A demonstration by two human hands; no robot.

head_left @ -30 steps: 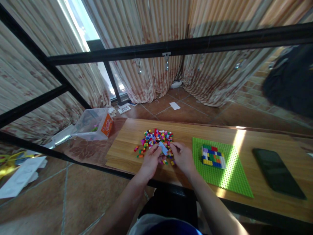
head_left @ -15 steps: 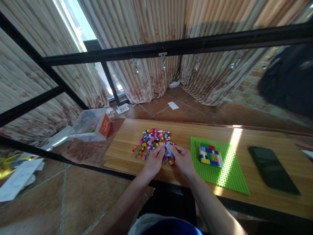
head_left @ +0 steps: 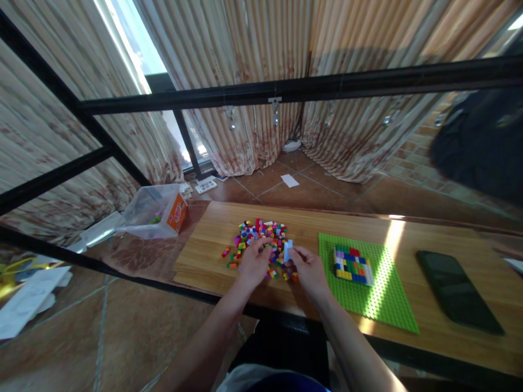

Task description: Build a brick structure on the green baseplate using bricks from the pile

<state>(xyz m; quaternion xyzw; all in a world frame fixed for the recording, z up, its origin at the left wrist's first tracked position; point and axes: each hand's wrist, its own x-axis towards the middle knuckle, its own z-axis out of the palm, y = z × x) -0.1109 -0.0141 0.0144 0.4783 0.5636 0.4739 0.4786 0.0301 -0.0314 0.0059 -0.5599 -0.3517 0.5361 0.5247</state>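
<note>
Past the table [head_left: 204, 239], a black rail [head_left: 245, 93] right across, with curtains [head_left: 261, 32] behind. On the right, a phone [head_left: 460, 291], then a green plate [head_left: 392, 305] bearing a build [head_left: 353, 267]. Between pile [head_left: 256, 231] and plate, a strip of table showing. Off the left end, a clear box [head_left: 177, 215] with some bits [head_left: 156, 219] inside. In the right hand [head_left: 309, 271], pinched by the fingertips, a blue brick [head_left: 288, 249], just at the pile's right side. Over the pile, the left hand [head_left: 253, 267], half curled; cannot tell whether gripping anything.

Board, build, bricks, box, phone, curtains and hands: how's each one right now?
Board: flat, partly sunlit
Build: joined, on the board
Bricks: loosely heaped
Box: open, bits inside
Phone: flat, dark
Curtains: parted at left
Right hand: pinching a blue piece
Left hand: fingers bent, over bricks
</note>
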